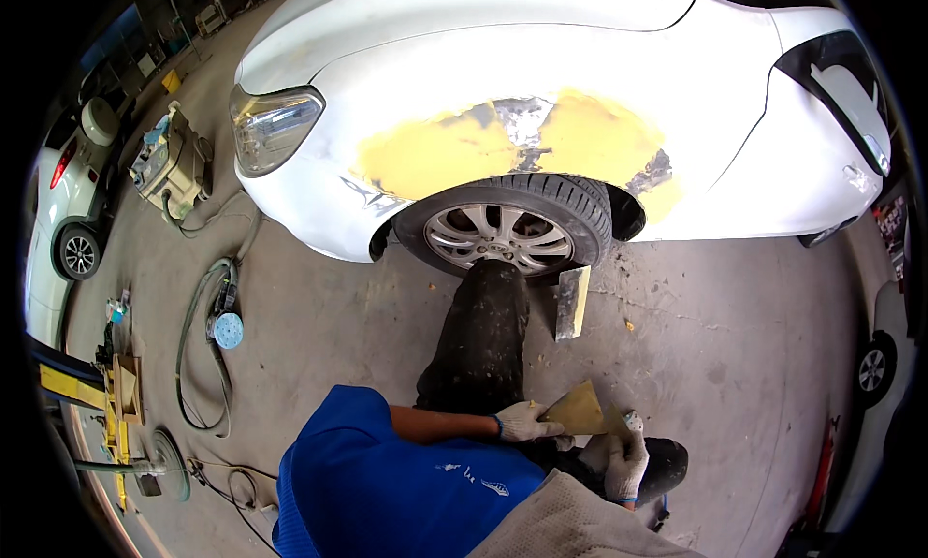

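In front of me is a white car fender [406,84] with yellow body filler [435,157] spread over the wheel arch and bare grey patches between. My left hand [527,421], in a pale work glove, is closed on a flat, yellow-smeared putty spreader [577,410]. Close beside it, my gloved right hand [626,461] grips a second thin, olive-coloured blade [616,422], its edge near the spreader. The right fingers are partly hidden. Both hands are low over my bent leg, apart from the car.
A board smeared with yellow filler [572,303] leans or lies by the tyre [580,215]. To the left are a sander with a blue disc [228,331], its looping hose [184,355] and a beige wheeled machine [176,161]. Other cars stand at both sides.
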Demonstrator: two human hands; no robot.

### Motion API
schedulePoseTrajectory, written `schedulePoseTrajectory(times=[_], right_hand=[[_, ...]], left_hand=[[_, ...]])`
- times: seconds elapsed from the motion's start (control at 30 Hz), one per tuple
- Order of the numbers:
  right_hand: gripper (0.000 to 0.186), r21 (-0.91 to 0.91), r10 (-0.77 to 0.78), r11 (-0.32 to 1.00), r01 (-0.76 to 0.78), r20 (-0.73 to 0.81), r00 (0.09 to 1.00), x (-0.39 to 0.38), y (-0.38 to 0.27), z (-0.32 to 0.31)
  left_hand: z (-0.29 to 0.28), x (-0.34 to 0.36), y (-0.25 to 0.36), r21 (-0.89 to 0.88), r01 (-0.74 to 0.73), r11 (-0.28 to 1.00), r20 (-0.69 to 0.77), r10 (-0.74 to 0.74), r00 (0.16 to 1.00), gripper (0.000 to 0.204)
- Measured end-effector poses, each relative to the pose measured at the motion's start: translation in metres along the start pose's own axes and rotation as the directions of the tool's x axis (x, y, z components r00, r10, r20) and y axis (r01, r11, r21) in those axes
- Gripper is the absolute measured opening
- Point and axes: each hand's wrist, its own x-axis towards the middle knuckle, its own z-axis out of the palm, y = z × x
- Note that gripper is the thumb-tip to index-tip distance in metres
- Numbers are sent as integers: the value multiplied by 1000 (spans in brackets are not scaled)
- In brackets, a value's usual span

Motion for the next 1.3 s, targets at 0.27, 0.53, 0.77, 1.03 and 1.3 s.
schedulePoseTrajectory(times=[0.27,0.53,0.77,1.03,1.3], right_hand=[[17,-77,-18,997,12,-78,997,33,-25,-10],[20,-277,-158,940,197,158,975,31,-38,-33],[12,17,34,999,-31,-202,979,32,-29,-40],[21,-276,-122,956,103,-52,991,34,-47,-31],[14,-224,-209,956,190,-68,975,16,-38,-11]], left_hand=[[4,17,10,-19,-84,996,-19,84,996,39],[9,18,26,-414,144,899,13,-152,988,30],[-11,22,56,-397,-68,915,-99,31,995,35],[-4,15,46,-238,12,971,-36,-22,999,35],[-42,28,83,-448,-264,854,-261,157,952,42]])
